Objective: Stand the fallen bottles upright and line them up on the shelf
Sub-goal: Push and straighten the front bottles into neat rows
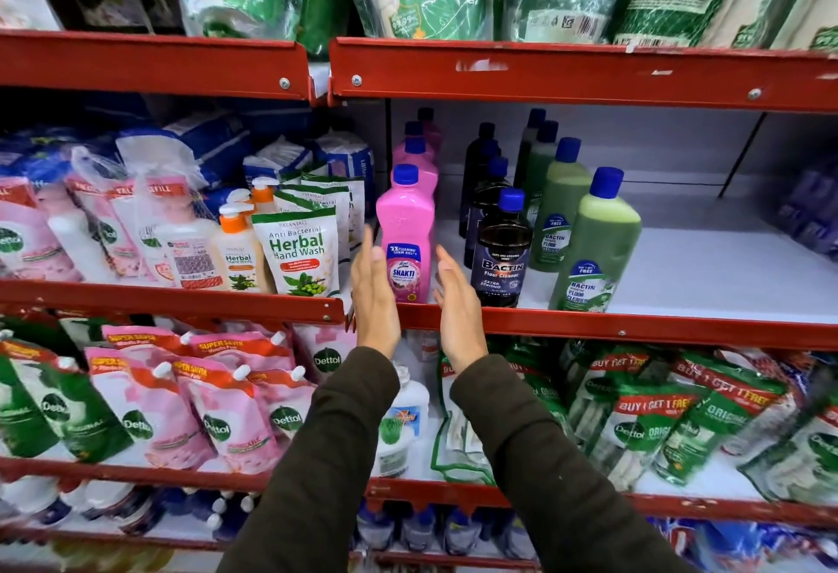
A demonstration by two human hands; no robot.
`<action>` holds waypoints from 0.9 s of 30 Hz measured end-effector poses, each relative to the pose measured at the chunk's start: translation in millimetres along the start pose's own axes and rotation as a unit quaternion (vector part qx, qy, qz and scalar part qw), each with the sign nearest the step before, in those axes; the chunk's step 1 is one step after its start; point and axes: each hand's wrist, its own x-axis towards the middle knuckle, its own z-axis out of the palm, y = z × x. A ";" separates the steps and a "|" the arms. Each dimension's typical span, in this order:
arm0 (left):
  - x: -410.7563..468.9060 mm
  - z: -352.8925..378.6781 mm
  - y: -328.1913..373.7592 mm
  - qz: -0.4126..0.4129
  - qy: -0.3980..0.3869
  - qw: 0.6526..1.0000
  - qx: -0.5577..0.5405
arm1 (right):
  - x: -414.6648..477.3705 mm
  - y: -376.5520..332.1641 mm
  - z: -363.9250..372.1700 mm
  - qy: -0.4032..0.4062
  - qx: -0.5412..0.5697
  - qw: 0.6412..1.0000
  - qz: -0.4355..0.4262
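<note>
On the white shelf (707,282) three rows of blue-capped bottles stand upright. A pink Shakti bottle (405,228) leads the left row, a dark Bactin bottle (504,250) the middle row, a green Bactin bottle (598,246) the right row. My left hand (374,296) is flat and open just left of the pink bottle, palm facing it. On the other side of that bottle, my right hand (458,305) is open too, in front of the dark bottle's left edge. Neither hand grips anything. No fallen bottle is visible.
Herbal hand-wash pouches (297,250) and pump bottles (236,246) crowd the shelf left of the pink row. The red shelf lip (635,327) runs below the bottles. Dettol refill pouches (217,409) fill the shelf underneath. Purple packs (811,214) sit at far right.
</note>
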 end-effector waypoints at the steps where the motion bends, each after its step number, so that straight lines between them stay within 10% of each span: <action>1: -4.9 2.8 -1.6 0.024 0.029 0.999 0.009 | -5.4 -0.3 -1.0 0.040 0.005 0.999 -0.026; 7: -34.9 31.6 -7.4 0.116 0.055 0.992 -0.005 | -21.6 -3.3 -34.9 0.275 0.068 0.950 -0.128; 13: -52.3 79.6 -8.9 -0.012 -0.120 0.993 0.018 | -8.8 3.1 -63.6 0.202 0.051 0.978 -0.024; 19: -54.6 90.7 -2.9 -0.022 -0.105 0.994 0.004 | -15.0 -0.9 -75.5 0.155 0.015 0.988 -0.022; 24: -73.1 106.6 3.6 0.071 0.018 0.997 0.018 | -24.2 -12.1 -98.2 0.333 -0.012 0.936 -0.116; 27: -86.1 126.7 6.2 0.115 -0.049 0.992 0.013 | -18.0 -17.0 -124.3 0.357 -0.021 0.930 -0.087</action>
